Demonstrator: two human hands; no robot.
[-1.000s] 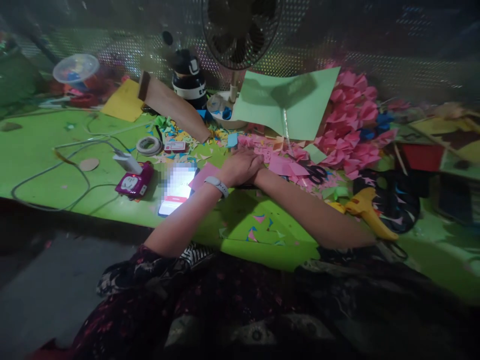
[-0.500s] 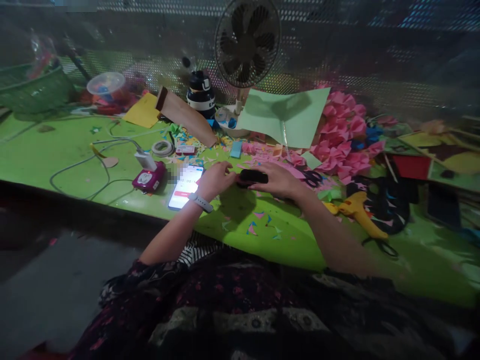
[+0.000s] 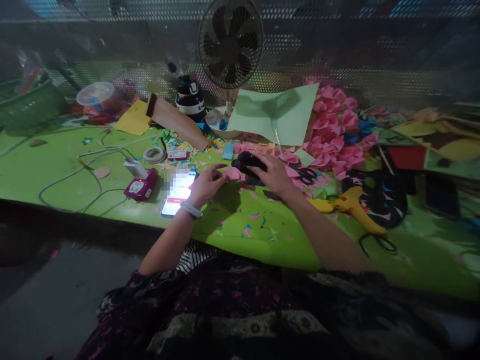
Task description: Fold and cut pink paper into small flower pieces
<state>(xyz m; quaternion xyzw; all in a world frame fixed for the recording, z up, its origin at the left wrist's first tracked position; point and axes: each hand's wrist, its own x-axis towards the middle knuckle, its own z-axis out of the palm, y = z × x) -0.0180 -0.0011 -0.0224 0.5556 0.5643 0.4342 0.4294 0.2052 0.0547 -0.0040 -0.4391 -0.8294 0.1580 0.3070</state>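
Observation:
My right hand (image 3: 274, 173) is wrapped round a black stapler (image 3: 252, 161), whose two arms stand apart at the left end. A small pink paper piece (image 3: 233, 173) reaches from the stapler's jaws to my left hand (image 3: 207, 183). The fingertips of that hand pinch the paper's left edge. A lit phone (image 3: 179, 192) lies beside my left wrist, which wears a pale band (image 3: 191, 210). Black-handled scissors (image 3: 307, 175) lie to the right of my right hand. Small paper scraps (image 3: 247, 231) are scattered on the green table (image 3: 221, 230) below both hands.
A yellow glue gun (image 3: 352, 206) with a dark cord lies at the right. Heaped pink paper shapes (image 3: 333, 127) stand behind, next to a light green sheet (image 3: 275, 112). A fan (image 3: 230, 45), dark bottle (image 3: 190, 100), tape roll (image 3: 154, 155) and purple power adapter (image 3: 141, 185) are farther back and left.
The stapler has turned and its jaws now show apart. The pink paper has come into view between the hands. The whole view has shifted slightly.

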